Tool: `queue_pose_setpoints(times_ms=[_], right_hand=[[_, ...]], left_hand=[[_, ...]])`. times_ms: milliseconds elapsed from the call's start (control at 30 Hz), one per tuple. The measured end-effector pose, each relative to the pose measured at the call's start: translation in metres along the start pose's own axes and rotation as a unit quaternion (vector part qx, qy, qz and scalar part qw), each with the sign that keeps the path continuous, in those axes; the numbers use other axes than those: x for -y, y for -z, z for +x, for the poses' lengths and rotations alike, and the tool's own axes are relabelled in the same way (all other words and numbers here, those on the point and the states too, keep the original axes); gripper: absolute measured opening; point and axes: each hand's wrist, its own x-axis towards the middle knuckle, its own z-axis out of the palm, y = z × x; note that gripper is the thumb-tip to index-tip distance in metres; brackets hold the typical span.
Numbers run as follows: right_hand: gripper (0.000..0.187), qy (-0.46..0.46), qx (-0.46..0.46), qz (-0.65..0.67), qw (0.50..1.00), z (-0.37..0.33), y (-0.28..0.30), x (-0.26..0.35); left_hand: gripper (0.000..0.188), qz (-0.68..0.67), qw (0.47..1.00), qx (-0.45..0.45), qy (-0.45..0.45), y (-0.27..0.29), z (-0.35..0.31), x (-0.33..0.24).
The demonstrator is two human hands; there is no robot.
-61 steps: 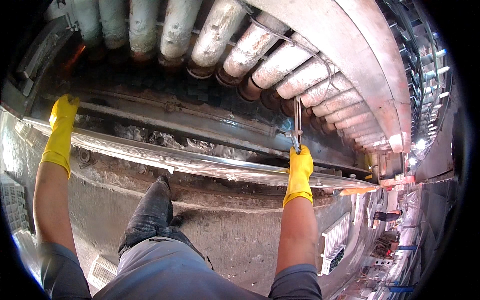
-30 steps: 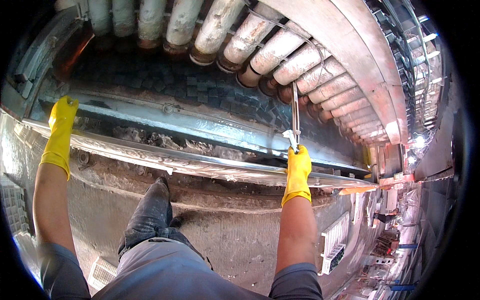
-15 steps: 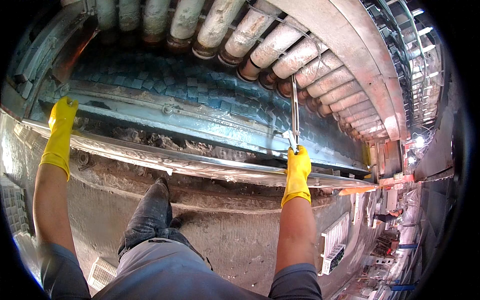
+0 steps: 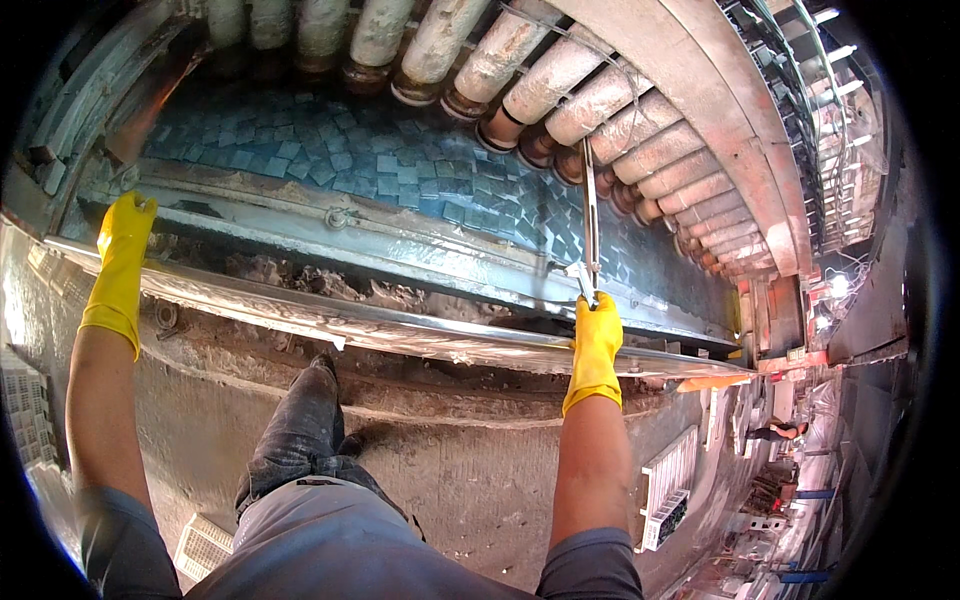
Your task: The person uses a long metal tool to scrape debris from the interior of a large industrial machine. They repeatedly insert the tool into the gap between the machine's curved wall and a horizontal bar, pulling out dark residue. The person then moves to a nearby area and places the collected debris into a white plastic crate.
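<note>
My right hand [image 4: 597, 335], in a yellow rubber glove, is closed around a metal handle [image 4: 585, 280] at the near end of a long metal bar [image 4: 591, 210]. That bar reaches away toward a row of thick rollers or pipes. Far to the left, my gloved left hand [image 4: 125, 235] is closed above the near side of the machine; whatever its curled fingers grip is hidden. Between the hands and the rollers lies a dark, wet-looking bed strewn with many small square blue-grey tiles [image 4: 400, 180].
Thick, dirty cylindrical rollers [image 4: 430, 45] line the far side under a curved beam [image 4: 690, 80]. A shiny metal rail [image 4: 400, 318] runs along the near edge. White plastic crates [image 4: 668, 490] stand on the floor at right. Another person [image 4: 778, 432] is far off to the right.
The square tiles on the bed look brighter and lie in a different arrangement. Both of my hands and the metal bar stay nearly where they were.
</note>
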Motion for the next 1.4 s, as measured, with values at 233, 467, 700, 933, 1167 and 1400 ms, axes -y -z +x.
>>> queue_pose_setpoints(times_ms=[233,467,700,933,1167,1400], right_hand=[[0.043,0.008,-0.004,-0.008,1.0,-0.005,0.002,-0.006],[0.043,0.001,0.001,-0.002,1.0,0.014,0.0,0.014],[0.043,0.003,0.003,-0.027,1.0,0.037,0.005,0.047],[0.042,0.001,0.011,-0.016,1.0,0.056,0.0,0.058],[0.043,-0.003,0.007,-0.025,1.0,0.064,-0.001,0.063],[0.045,-0.003,0.01,-0.026,1.0,0.071,-0.004,0.064]], left_hand=[[0.043,0.024,0.999,0.037,0.024,0.016,-0.018,-0.025],[0.044,0.034,0.999,0.038,0.019,0.005,0.015,-0.027],[0.044,0.038,0.998,0.045,0.013,-0.002,0.046,-0.049],[0.049,0.06,0.998,-0.005,-0.036,-0.009,0.063,-0.055],[0.046,0.069,0.997,0.042,0.007,-0.007,0.072,-0.067],[0.045,0.073,0.997,0.034,0.007,-0.01,0.075,-0.071]])
